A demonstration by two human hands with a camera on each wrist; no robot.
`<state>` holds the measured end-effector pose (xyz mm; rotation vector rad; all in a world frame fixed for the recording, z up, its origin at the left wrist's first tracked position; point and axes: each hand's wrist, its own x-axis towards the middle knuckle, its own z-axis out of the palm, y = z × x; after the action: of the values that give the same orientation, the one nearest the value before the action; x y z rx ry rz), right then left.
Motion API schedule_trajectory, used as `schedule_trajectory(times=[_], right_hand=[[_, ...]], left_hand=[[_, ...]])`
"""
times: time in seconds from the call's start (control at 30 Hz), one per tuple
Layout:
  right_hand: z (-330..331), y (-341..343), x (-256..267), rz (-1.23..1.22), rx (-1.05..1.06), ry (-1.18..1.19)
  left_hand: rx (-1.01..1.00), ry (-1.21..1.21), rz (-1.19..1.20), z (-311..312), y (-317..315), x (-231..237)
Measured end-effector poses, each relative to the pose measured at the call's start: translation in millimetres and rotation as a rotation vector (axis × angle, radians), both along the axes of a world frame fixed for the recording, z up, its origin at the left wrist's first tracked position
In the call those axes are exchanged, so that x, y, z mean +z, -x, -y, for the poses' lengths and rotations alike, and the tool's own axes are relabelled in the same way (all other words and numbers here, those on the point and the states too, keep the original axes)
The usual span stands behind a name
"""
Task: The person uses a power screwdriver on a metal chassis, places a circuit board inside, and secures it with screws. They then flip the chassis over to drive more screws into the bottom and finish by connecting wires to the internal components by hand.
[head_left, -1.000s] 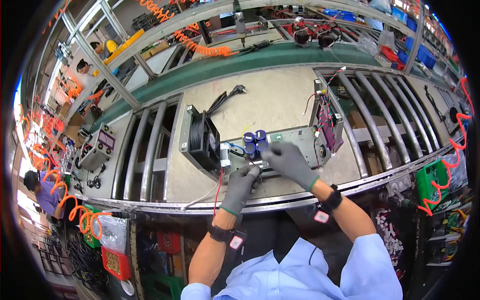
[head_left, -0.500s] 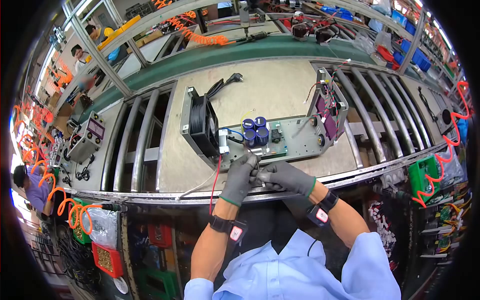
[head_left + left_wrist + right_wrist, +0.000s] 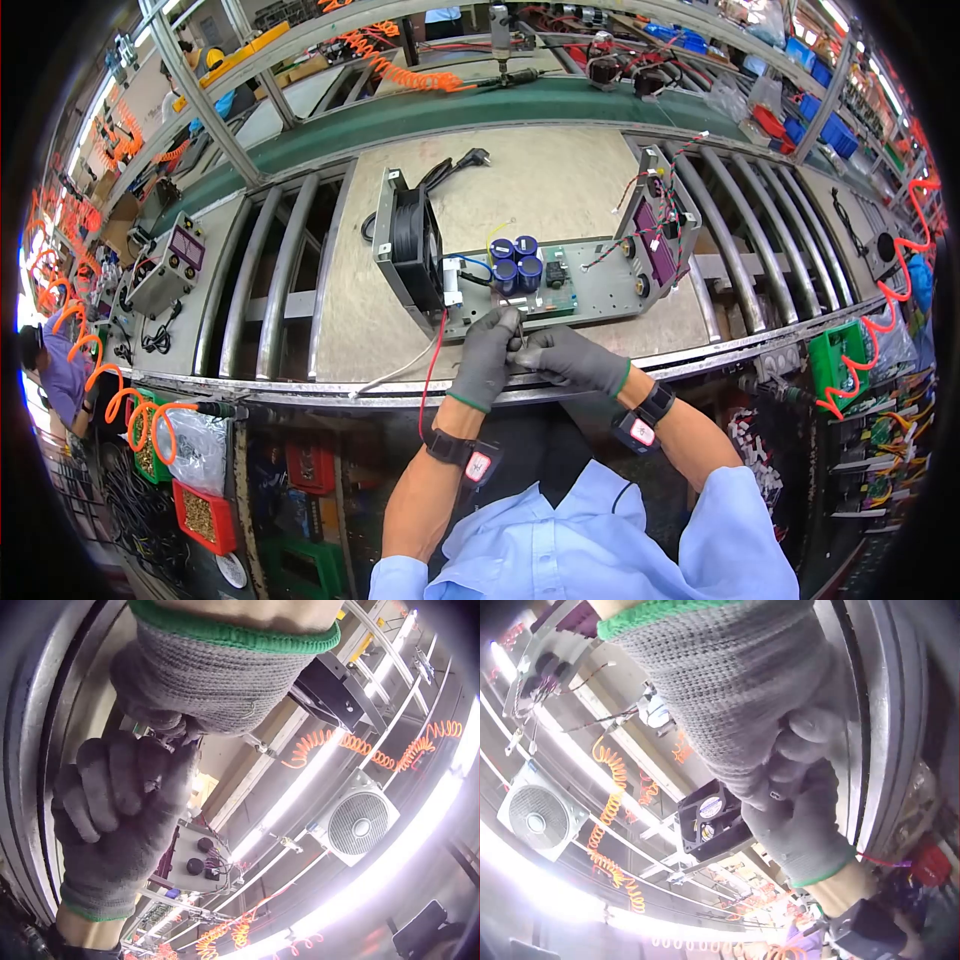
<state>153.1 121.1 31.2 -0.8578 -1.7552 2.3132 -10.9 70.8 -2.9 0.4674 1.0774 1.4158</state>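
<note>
Both hands wear grey gloves with green cuffs and meet at the front edge of a metal chassis plate [image 3: 605,290]. The left hand [image 3: 485,358] pinches a thin dark piece, probably a wire, between thumb and fingers. Beside it, the right hand [image 3: 575,360] has curled fingers pinching the same thin piece lower down. Just beyond them stand blue capacitors [image 3: 516,265] on a green circuit board [image 3: 556,300]. A black fan [image 3: 412,240] is upright at the chassis's left end, and a purple panel [image 3: 657,250] at its right. In the left wrist view the fingers hide most of the piece.
A black power cord [image 3: 455,165] lies behind the fan. Metal rollers [image 3: 285,280] flank the work board on both sides. A red wire [image 3: 431,375] hangs over the front edge. Red bin [image 3: 205,517] and green bin [image 3: 838,365] sit at the sides; coiled orange hoses hang around.
The right hand has come down from over the circuit board to beside the left hand. Since half a second ago, both hands have barely moved, while the head view has shifted slightly.
</note>
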Motion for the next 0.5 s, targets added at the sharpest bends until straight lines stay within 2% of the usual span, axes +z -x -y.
schedule_trajectory(times=[0.1, 0.2, 0.33, 0.43, 0.5], right_hand=[[11, 0, 17, 0.035, -0.068, -0.064], [9, -5, 9, 0.137, -0.015, -0.103], [9, -11, 7, -0.008, 0.026, 0.023], [1, -10, 7, 0.119, 0.058, -0.194], [-4, -8, 11, 0.243, 0.078, -0.732]], left_hand=[[0.045, 0.028, 0.012, 0, -4, 5], [0.025, 0.098, -0.02, 2, -3, 8], [0.007, 0.107, -0.001, 4, -4, 14], [0.037, 0.073, -0.061, 3, -4, 11], [0.052, 0.007, -0.149, 1, -4, 10]])
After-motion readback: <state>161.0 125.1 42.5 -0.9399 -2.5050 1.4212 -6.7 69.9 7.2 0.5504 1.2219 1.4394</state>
